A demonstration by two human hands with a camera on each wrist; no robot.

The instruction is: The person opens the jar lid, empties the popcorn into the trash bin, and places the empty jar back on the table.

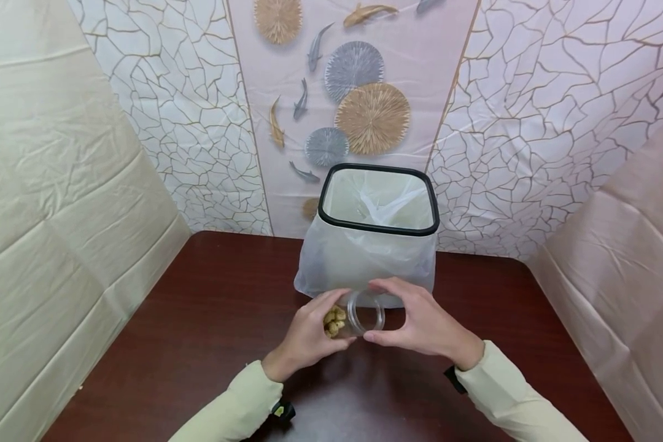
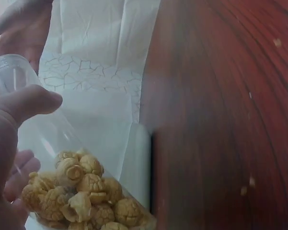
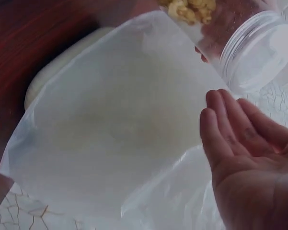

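My left hand (image 1: pixel 308 330) grips a clear plastic jar (image 1: pixel 355 314), thumb on the near side and fingers on the far side. Caramel-coloured popcorn (image 2: pixel 86 191) fills the bottom part of the jar, which lies tilted with its round threaded mouth toward the right. Right beside that mouth is my right hand (image 1: pixel 428 319), its thumb and fingers spread apart. In the right wrist view its fingers (image 3: pixel 230 129) are extended and hold nothing, just below the jar's rim. Behind both hands stands a pale bin (image 1: pixel 364 258) lined with a translucent bag.
A black frame (image 1: pixel 377 227) clamps the bag around the bin's top. Small crumbs (image 2: pixel 252 182) lie on the dark red wooden table (image 1: pixel 199 319). Patterned cloth (image 1: pixel 331 92) hangs behind the table, with beige cloth walls (image 1: pixel 77 202) at both sides.
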